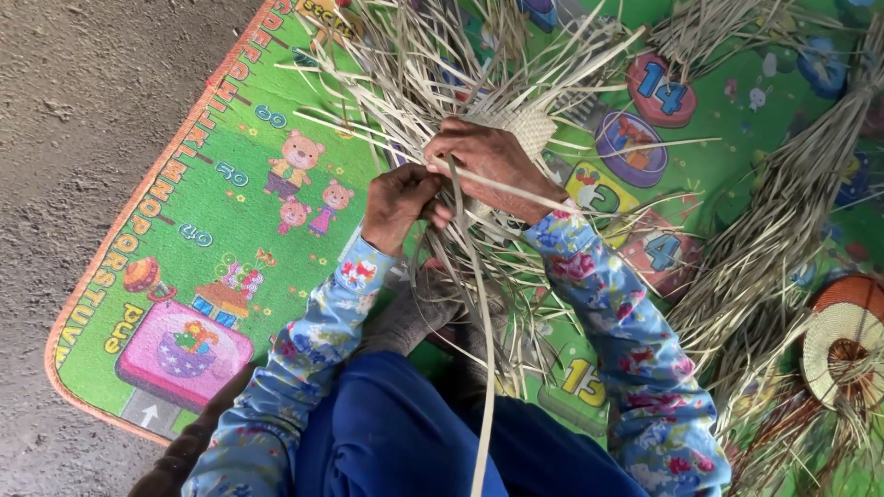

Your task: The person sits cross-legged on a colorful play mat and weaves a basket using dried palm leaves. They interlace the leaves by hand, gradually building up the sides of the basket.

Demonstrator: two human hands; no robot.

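My left hand [398, 201] is closed around pale straw strips near the middle of the view. My right hand [485, 158] rests just right of it, fingers pinching a long strip [482, 304] that runs down toward my lap. Both hands sit on a small woven straw piece [532, 127] whose loose strands fan out in all directions. My sleeves are blue with a floral print. A foot [414, 308] lies below the hands, partly under the strands.
A green children's play mat [221, 230] with cartoon pictures covers the ground; bare concrete floor [74, 110] lies to the left. Bundles of dry straw [773, 230] lie at right, with a round woven orange and cream piece [843, 336] at the right edge.
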